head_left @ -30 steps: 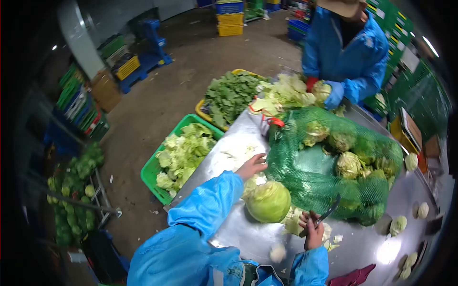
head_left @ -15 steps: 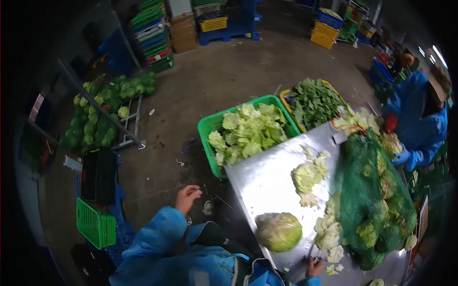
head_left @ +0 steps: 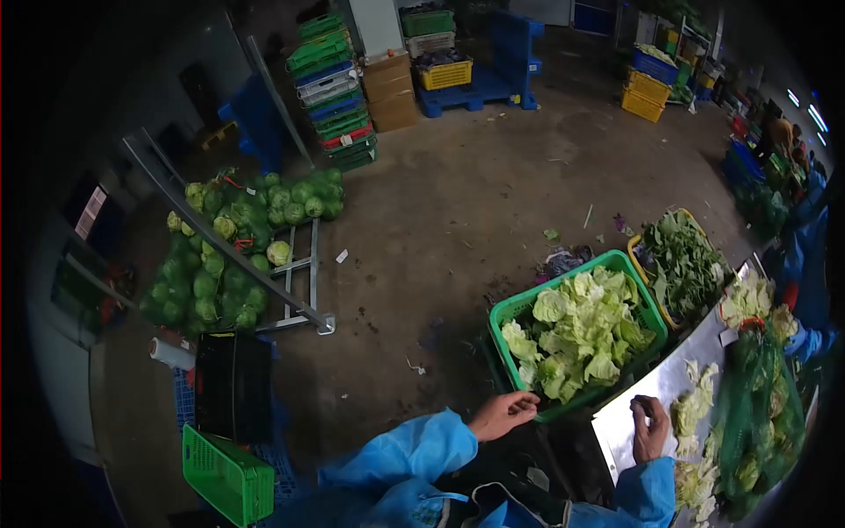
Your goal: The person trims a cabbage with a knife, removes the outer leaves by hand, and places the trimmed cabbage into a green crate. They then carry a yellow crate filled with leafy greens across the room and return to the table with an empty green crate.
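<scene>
My left hand [head_left: 504, 416] is beside the near corner of a green crate [head_left: 656, 330], fingers loosely stretched and nothing visible in them. Cabbage leaves [head_left: 581, 330] fill that crate. Over the metal table [head_left: 620, 429], my right hand [head_left: 650, 429] has its fingers curled; whether it holds something small cannot be made out. Loose pale leaves [head_left: 695, 407] lie to its right. Beyond them is a green net bag [head_left: 753, 414] with cabbages inside. My right sleeve covers part of the table.
A yellow crate of leafy greens [head_left: 687, 264] adjoins the green crate. Bagged cabbages [head_left: 211, 286] rest by a metal frame [head_left: 304, 273] at left. An open green crate [head_left: 229, 475] is at lower left. A person in blue [head_left: 805, 264] stands at the right edge.
The view has swung left, so the table sits further right. My right hand has risen from the table's near side, and my left hand has come close to the green crate. The whole cabbage is out of sight.
</scene>
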A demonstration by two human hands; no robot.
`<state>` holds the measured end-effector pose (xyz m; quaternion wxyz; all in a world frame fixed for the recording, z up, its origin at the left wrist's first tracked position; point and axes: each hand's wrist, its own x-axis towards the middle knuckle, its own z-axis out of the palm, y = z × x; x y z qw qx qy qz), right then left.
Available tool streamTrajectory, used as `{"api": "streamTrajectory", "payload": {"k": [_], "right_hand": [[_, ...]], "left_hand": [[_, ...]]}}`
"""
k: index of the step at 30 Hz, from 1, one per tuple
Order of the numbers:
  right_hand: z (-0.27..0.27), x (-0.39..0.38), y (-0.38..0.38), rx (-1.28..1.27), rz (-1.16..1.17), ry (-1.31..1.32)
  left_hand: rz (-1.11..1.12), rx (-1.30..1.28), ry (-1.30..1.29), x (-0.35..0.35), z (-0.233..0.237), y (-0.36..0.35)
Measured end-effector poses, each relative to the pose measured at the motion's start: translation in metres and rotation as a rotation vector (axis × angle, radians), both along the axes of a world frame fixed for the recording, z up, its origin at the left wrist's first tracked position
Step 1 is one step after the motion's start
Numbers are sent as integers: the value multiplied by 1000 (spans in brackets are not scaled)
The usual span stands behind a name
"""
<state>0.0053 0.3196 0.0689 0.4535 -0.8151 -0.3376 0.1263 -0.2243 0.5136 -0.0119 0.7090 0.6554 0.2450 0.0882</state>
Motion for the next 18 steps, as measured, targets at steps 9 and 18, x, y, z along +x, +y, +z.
{"api": "streamTrajectory", "payload": {"k": [9, 18], "right_hand": [[-106, 31, 251, 33, 181, 377], [-133, 74, 488, 8, 370, 524]], "left_hand": [[-51, 6, 162, -31, -25, 238], [505, 185, 268, -53, -12, 494]]}}
